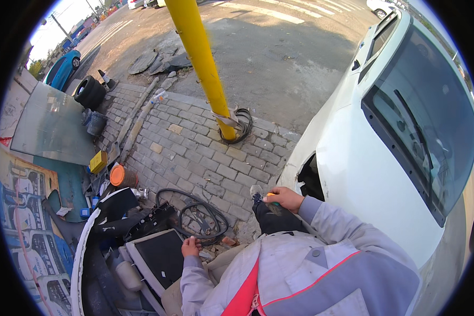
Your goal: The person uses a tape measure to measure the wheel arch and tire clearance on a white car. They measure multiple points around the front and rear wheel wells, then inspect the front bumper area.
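Note:
My right hand (pixel 287 199) is closed around a small tool with an orange and green handle (pixel 272 198). Its working end is hidden, so I cannot tell its kind. That hand is over my dark trouser leg, left of the white car (pixel 347 174). Lower and to the left, my left hand (pixel 191 246) has its fingers curled in; whether anything is in them does not show. Just beyond it a black hose (pixel 210 208) lies coiled on the paving. A dark panel with a pale frame (pixel 160 255) is beside that hand, among loose car parts.
A yellow pole (pixel 203 58) rises from the brick paving (pixel 195 158), black cable coiled at its base. At left are an orange-lidded tub (pixel 122 176), a yellow box (pixel 98 161), a glass sheet (pixel 52 126) and tires (pixel 89 94). The white car's front has an opening (pixel 312 179).

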Available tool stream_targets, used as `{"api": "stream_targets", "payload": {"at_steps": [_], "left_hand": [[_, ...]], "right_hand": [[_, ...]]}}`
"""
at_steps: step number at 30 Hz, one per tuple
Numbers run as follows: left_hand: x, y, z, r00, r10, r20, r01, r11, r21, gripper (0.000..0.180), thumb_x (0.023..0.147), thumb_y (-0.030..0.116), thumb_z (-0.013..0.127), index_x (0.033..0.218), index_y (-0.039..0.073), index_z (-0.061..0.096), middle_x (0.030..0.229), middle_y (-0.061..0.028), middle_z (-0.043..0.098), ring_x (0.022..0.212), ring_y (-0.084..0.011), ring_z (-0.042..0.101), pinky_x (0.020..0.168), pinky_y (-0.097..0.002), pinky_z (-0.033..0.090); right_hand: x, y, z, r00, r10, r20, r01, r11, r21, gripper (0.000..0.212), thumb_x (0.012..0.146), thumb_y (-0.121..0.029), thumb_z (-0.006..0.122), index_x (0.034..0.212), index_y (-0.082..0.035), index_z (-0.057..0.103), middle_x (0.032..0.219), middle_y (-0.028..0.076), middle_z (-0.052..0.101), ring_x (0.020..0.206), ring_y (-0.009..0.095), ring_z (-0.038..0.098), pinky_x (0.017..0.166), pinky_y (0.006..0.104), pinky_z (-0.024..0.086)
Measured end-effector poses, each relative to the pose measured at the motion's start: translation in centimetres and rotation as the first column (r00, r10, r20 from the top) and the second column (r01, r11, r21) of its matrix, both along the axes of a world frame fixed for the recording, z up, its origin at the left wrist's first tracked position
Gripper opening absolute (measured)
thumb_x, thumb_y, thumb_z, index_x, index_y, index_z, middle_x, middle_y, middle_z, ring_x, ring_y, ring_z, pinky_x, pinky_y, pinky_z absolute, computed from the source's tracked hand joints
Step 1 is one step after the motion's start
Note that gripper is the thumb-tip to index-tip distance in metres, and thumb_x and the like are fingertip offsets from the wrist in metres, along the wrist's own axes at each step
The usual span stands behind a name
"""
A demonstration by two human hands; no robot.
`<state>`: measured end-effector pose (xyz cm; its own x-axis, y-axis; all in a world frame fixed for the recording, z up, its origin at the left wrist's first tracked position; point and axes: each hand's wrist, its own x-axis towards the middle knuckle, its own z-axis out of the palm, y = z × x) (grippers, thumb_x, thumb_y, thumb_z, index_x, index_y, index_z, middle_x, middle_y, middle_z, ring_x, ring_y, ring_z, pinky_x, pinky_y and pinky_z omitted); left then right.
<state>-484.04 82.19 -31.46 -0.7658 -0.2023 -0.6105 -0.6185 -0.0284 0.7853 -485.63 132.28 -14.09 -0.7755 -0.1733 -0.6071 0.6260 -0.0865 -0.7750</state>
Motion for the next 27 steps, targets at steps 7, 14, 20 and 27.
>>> {"api": "stream_targets", "payload": {"at_steps": [7, 14, 20, 27], "left_hand": [[-17.1, 18.6, 8.4, 0.830, -0.553, -0.073, 0.554, 0.833, -0.008, 0.024, 0.103, 0.026, 0.064, 0.107, 0.002, 0.066, 0.095, -0.0045, 0.071, 0.076, -0.0107, 0.062, 0.068, -0.0268, 0.050], [-32.6, 26.0, 12.1, 0.547, -0.837, 0.024, 0.827, 0.537, -0.167, 0.026, 0.103, 0.023, 0.063, 0.113, 0.000, 0.066, 0.098, -0.0053, 0.071, 0.082, -0.0116, 0.064, 0.076, -0.0283, 0.053], [-41.9, 34.2, 11.0, 0.459, -0.884, -0.093, 0.887, 0.462, -0.018, 0.028, 0.103, 0.022, 0.063, 0.119, -0.002, 0.064, 0.100, -0.0062, 0.071, 0.084, -0.0124, 0.065, 0.076, -0.0286, 0.054], [-54.2, 45.8, 11.4, -0.025, -0.995, -0.099, 0.999, -0.020, -0.050, 0.028, 0.100, 0.021, 0.068, 0.118, 0.000, 0.066, 0.106, -0.0071, 0.074, 0.098, -0.0134, 0.068, 0.087, -0.0301, 0.055]], "right_hand": [[-14.1, 0.0, -4.1, 0.958, 0.227, -0.177, -0.152, 0.921, 0.358, 0.062, 0.080, -0.048, 0.083, 0.114, 0.001, 0.067, 0.102, 0.013, 0.070, 0.095, 0.021, 0.066, 0.086, 0.0348, 0.053], [-27.7, 1.2, -4.2, 0.855, 0.400, -0.330, -0.199, 0.840, 0.505, 0.073, 0.076, -0.046, 0.082, 0.129, -0.002, 0.059, 0.115, 0.023, 0.069, 0.106, 0.040, 0.067, 0.092, 0.0446, 0.054], [-33.2, 5.0, -3.7, 0.909, 0.307, -0.281, -0.117, 0.837, 0.535, 0.067, 0.073, -0.042, 0.082, 0.122, -0.001, 0.060, 0.112, 0.023, 0.069, 0.106, 0.041, 0.066, 0.091, 0.0464, 0.053], [-36.5, 12.0, -3.7, 0.972, 0.092, -0.217, 0.069, 0.769, 0.636, 0.063, 0.073, -0.041, 0.081, 0.118, -0.001, 0.061, 0.110, 0.023, 0.068, 0.106, 0.041, 0.065, 0.091, 0.0474, 0.053]]}}
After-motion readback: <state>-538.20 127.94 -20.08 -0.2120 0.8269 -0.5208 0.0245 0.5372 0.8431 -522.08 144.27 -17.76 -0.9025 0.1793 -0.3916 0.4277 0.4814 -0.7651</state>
